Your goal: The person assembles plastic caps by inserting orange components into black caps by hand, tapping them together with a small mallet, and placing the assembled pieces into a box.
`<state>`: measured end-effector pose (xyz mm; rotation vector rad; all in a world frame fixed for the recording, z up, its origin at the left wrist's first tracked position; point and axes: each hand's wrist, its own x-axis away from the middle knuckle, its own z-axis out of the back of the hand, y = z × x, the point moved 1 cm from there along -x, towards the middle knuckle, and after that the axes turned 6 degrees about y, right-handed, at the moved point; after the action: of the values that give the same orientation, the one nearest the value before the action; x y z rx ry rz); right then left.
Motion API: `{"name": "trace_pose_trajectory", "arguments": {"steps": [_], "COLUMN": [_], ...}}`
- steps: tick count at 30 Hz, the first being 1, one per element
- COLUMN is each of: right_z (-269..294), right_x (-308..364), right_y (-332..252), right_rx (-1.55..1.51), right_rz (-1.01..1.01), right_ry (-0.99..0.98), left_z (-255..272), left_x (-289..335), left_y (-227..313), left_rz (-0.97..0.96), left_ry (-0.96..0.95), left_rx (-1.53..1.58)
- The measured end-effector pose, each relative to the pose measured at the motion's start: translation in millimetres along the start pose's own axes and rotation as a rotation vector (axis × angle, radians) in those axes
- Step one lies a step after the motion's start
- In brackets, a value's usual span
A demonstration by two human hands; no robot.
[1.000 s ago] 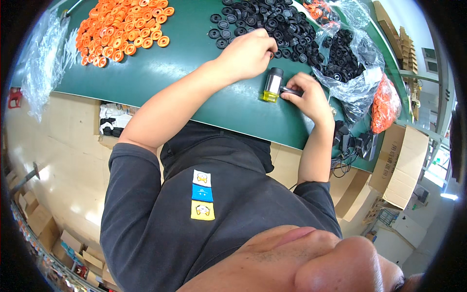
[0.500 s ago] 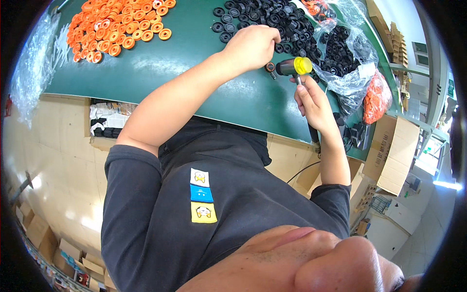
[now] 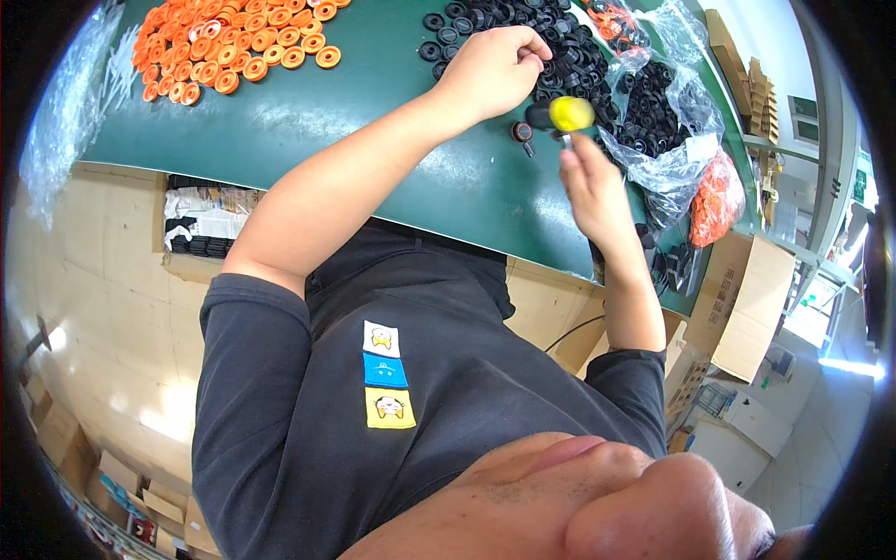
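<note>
My right hand (image 3: 593,191) is closed round the handle of a mallet, its short head (image 3: 571,114) black at one end and yellow at the other. The yellow end is smeared by motion. Farther left, my left hand (image 3: 495,73) hovers at the near edge of a pile of black round caps (image 3: 569,61), thumb and forefinger bent toward each other. Whatever lies between those fingertips is too small or hidden to make out. Just left of the mallet head, a small dark round piece with an orange-brown ring (image 3: 521,132) sits on the table with a short dark stub beside it.
Orange discs (image 3: 238,47) are heaped at the far left of the green table (image 3: 373,177), beside clear plastic wrap (image 3: 70,103). On the right lie an open clear bag of black parts (image 3: 653,117) and a bag of orange parts (image 3: 717,201). A cardboard box (image 3: 747,299) stands beyond the right edge.
My left hand has moved slightly farther over the black caps. The mallet head has shifted a little to the left and blurred, and my right hand has turned on its handle.
</note>
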<state>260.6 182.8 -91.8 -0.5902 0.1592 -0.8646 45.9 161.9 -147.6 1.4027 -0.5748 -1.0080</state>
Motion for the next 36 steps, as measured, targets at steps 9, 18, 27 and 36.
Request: {"name": "trace_pose_trajectory", "arguments": {"steps": [9, 18, 27, 36], "right_z": [-1, -6, -9, -15], "right_x": [5, 16, 21, 11], "right_y": [-10, -5, 12, 25], "right_rx": [-0.016, 0.014, -0.031, 0.038], "right_rz": [-0.033, 0.037, 0.017, 0.003], "right_ry": [0.027, 0.055, 0.126, 0.242], "left_z": [0, -1, -3, -6], "left_x": [-3, -1, 1, 10], "left_y": [0, -1, 0, -6], "left_rz": [0.023, 0.023, 0.016, -0.316], "left_ry": [-0.019, -0.031, -0.042, -0.064], "left_rx": [0.053, 0.039, 0.002, -0.364]}}
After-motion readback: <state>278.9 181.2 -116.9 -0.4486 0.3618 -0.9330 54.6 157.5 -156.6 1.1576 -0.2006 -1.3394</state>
